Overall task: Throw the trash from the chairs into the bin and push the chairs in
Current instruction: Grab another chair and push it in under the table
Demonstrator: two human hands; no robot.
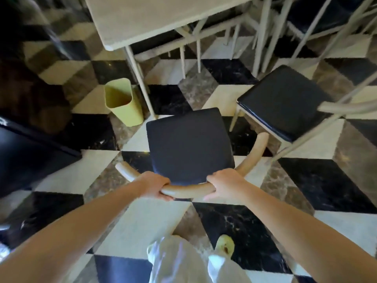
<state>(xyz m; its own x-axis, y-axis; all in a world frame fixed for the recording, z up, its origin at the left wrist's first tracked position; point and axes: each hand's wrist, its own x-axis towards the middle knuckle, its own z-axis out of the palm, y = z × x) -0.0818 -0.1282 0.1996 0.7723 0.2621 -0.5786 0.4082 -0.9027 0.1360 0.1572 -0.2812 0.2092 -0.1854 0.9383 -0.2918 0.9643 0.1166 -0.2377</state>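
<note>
Head view: the left hand (155, 185) and right hand (225, 185) each curl their fingers tight round the curved back rail (189, 190) of the near chair (189, 144). That 2-handed grip, either side of centre, suits a straight shove toward the table (163, 17). The chair's dark seat is bare and stands short of the table edge. A second chair (283, 101) sits angled out on the right, its seat also bare. The yellow bin (122, 101) stands by the table leg, and no trash shows in the part of its inside that is visible.
</note>
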